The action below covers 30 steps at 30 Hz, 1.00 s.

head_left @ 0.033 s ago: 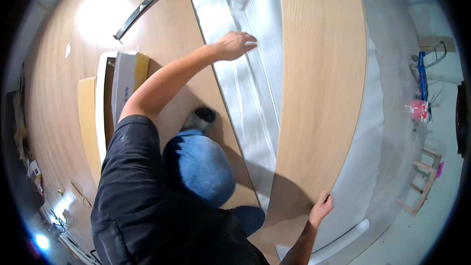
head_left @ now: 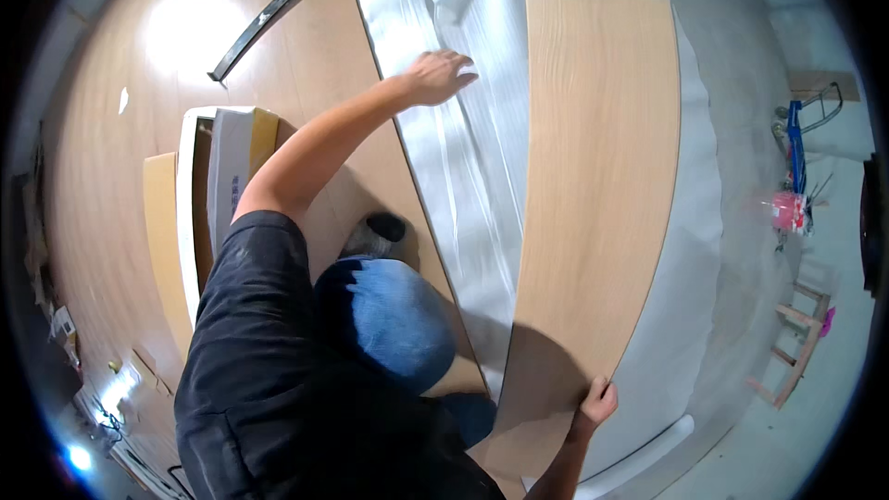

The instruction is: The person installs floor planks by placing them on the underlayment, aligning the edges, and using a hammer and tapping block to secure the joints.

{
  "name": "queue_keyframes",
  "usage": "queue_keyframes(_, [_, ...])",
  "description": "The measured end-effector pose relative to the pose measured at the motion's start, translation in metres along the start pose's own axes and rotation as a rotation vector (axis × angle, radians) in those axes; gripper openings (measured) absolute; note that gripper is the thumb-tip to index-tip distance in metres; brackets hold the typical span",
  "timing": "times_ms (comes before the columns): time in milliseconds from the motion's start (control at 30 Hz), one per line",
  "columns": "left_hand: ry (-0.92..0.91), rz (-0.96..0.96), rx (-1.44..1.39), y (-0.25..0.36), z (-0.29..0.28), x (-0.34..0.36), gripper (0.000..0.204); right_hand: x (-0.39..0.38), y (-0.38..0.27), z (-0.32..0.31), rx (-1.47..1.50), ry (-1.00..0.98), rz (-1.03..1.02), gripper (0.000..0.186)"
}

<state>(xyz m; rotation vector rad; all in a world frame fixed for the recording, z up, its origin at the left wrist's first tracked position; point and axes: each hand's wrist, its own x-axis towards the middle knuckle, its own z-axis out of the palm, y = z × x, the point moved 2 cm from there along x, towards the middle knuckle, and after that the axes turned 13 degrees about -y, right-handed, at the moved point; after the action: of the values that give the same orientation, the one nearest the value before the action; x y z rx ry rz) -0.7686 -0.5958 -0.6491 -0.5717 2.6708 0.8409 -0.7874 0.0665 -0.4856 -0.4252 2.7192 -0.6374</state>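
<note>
A long light-wood floor plank (head_left: 597, 176) lies lengthwise in front of me, over the silvery underlay sheet (head_left: 463, 157). My right hand (head_left: 598, 403) grips the plank's right edge near its close end, fingers closed on it. My left hand (head_left: 440, 77) is over the underlay to the left of the plank, apart from it. Its thumb and curved fingers stand apart with nothing between them. Below that arm runs the edge of the laid wood floor (head_left: 319, 56), beside my bent knee.
On the laid floor are a dark metal bar (head_left: 255, 34) and an opened long carton (head_left: 231, 167) left of my arm. Bare grey concrete (head_left: 741, 222) borders the underlay at right. Farther right stand a blue-handled tool (head_left: 796, 143) and a small wooden frame (head_left: 795, 347).
The plank has slid toward me and slightly left, with my right hand moving along on its edge. My left hand has shifted a little up and left.
</note>
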Motion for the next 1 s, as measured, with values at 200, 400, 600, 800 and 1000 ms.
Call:
queue_keyframes(200, [0.371,-0.287,0.158,-0.143,-0.043,0.210,0.051,-0.053,-0.032,0.030,0.210,0.020,0.335,0.067])
queue_keyframes(400, [0.164,-0.490,0.305,-0.181,-0.004,0.269,0.084,-0.091,-0.027,0.059,0.057,0.080,0.386,0.065])
queue_keyframes(600, [0.234,-0.470,0.404,-0.221,0.018,0.241,0.087,0.009,-0.086,0.089,0.096,0.070,0.316,0.061])
queue_keyframes(800, [-0.009,-0.473,0.515,-0.188,-0.015,0.228,0.089,0.083,-0.105,0.101,0.123,-0.071,0.280,0.051])
queue_keyframes(1000, [0.053,-0.324,0.394,-0.199,-0.042,0.242,0.079,0.114,-0.100,0.113,0.074,-0.053,0.239,0.049])
